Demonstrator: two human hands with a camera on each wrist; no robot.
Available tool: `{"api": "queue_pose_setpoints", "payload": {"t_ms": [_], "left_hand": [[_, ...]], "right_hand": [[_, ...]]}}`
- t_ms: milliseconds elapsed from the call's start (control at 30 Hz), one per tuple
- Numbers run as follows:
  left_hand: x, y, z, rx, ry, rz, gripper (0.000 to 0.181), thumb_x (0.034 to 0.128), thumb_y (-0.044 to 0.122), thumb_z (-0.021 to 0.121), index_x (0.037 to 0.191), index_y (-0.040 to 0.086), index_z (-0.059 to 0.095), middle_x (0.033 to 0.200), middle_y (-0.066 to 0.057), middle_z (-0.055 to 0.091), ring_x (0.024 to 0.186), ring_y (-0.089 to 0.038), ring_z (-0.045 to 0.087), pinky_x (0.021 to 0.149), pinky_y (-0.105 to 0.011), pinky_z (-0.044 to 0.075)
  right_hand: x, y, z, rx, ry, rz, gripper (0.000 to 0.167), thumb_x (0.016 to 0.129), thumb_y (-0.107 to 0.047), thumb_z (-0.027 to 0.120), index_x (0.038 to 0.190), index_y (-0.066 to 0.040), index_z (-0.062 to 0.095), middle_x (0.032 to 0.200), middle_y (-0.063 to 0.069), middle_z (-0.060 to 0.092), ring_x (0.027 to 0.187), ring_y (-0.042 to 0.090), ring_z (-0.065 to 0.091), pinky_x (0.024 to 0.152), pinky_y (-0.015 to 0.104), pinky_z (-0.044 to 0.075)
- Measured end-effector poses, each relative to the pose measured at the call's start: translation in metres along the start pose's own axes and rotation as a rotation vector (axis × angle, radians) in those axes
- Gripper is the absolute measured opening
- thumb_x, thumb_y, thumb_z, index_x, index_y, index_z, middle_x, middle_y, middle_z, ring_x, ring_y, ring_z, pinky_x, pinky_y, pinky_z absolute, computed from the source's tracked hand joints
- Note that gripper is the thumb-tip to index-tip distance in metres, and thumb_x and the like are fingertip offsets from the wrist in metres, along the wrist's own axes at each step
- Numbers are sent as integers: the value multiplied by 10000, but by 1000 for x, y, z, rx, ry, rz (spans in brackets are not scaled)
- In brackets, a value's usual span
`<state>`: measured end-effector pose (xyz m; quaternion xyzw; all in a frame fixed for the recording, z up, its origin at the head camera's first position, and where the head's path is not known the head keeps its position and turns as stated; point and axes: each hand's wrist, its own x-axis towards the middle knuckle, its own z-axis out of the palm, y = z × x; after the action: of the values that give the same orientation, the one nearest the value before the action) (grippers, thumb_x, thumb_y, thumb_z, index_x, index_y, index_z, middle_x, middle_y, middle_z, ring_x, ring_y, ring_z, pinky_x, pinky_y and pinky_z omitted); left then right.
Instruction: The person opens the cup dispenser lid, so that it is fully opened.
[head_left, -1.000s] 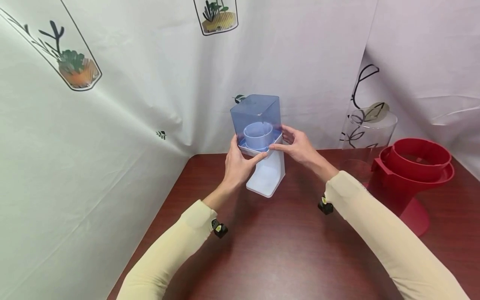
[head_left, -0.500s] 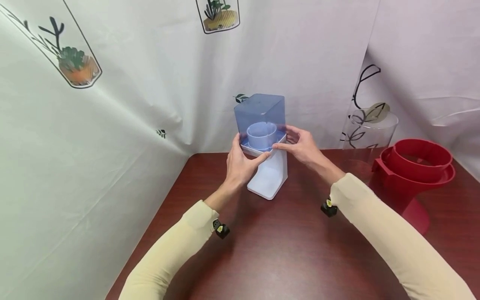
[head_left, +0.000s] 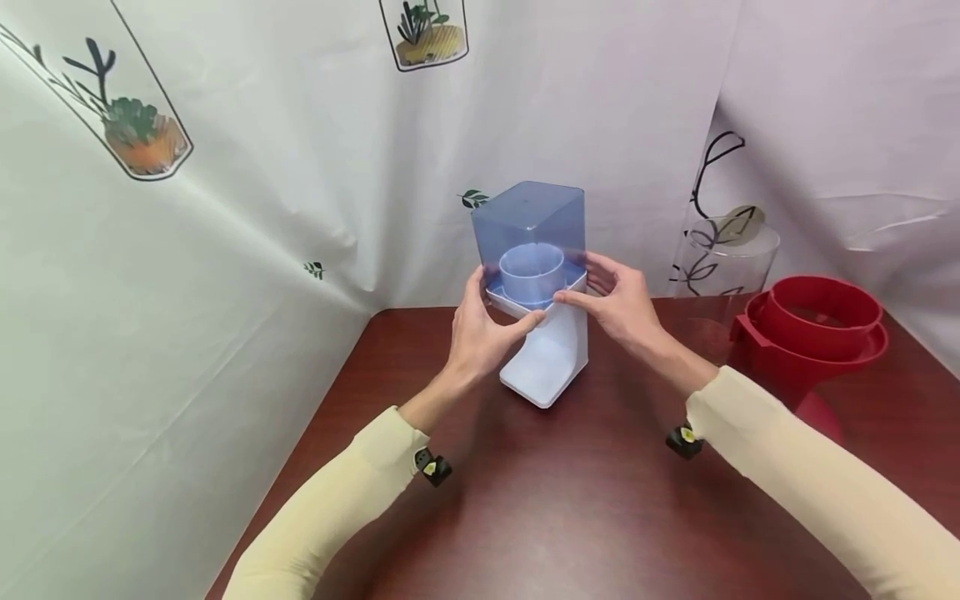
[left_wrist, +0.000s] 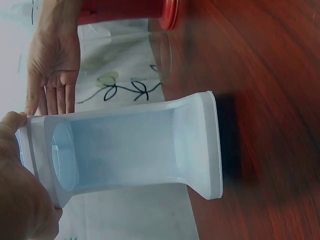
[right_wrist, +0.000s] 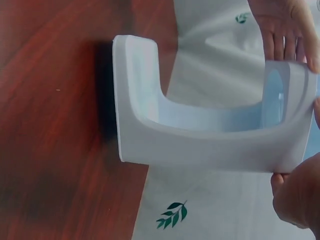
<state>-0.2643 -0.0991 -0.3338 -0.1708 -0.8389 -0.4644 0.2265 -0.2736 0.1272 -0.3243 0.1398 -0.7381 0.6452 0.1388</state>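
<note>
A white C-shaped dispenser (head_left: 551, 358) with a translucent blue box-like cover (head_left: 517, 221) is upright over the table, tilted slightly. Through the cover shows a round ring (head_left: 531, 279). My left hand (head_left: 483, 337) grips the white upper rim from the left, thumb along the front. From the right, my right hand (head_left: 622, 307) holds the same rim, its thumb in front and fingers behind the side. Both wrist views show the hollow front and base of the dispenser (left_wrist: 125, 150), with a dark shadow beside the base. Whether the base touches the table I cannot tell.
On the right of the brown table (head_left: 570, 508) stands a red round-topped dispenser-like piece (head_left: 787, 358). Behind it is a clear cylinder (head_left: 701, 271). A white sheet printed with plants (head_left: 630, 108) hangs along the back and left.
Both hands have shifted the dispenser a little to the right and closer to me, still gripping its rim. The head view has turned slightly.
</note>
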Motion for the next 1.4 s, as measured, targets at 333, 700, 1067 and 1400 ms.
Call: {"api": "queue_pose_setpoints", "payload": {"t_ms": [333, 700, 1067, 1400], "left_hand": [[-12, 15, 7, -148, -44, 53, 1011, 787, 248, 965, 1565, 13, 364, 1514, -111, 532, 1421, -181, 522, 1161, -234, 407], [-25, 28, 7, -202, -147, 68, 1034, 794, 235, 954, 1597, 32, 334, 1536, -74, 509, 1439, -167, 490, 1183, -301, 407], [-34, 28, 5, -283, -250, 55, 1033, 777, 175, 963, 1600, 58, 349, 1558, -62, 504, 1453, -161, 482, 1191, -326, 403], [-40, 23, 0, -330, -338, 96, 1027, 753, 120, 964, 1591, 74, 372, 1563, -47, 505, 1471, -180, 474, 1189, -338, 413]], "right_hand": [[-27, -15, -19, -81, 63, -5, 717, 869, -142, 907, 1487, 16, 582, 1449, 192, 635, 1331, 322, 628, 1099, 401, 492], [-59, -27, -35, -133, 129, 13, 672, 859, -170, 919, 1442, -9, 627, 1394, 164, 681, 1266, 325, 674, 991, 239, 526], [-86, -32, -47, -221, 130, -42, 523, 894, -144, 882, 1341, 8, 658, 1281, 191, 718, 1115, 203, 744, 911, 150, 524], [-105, -29, -55, -247, 108, -102, 417, 880, -77, 881, 1239, 6, 687, 1192, 189, 727, 970, -75, 701, 862, 121, 532]]}}
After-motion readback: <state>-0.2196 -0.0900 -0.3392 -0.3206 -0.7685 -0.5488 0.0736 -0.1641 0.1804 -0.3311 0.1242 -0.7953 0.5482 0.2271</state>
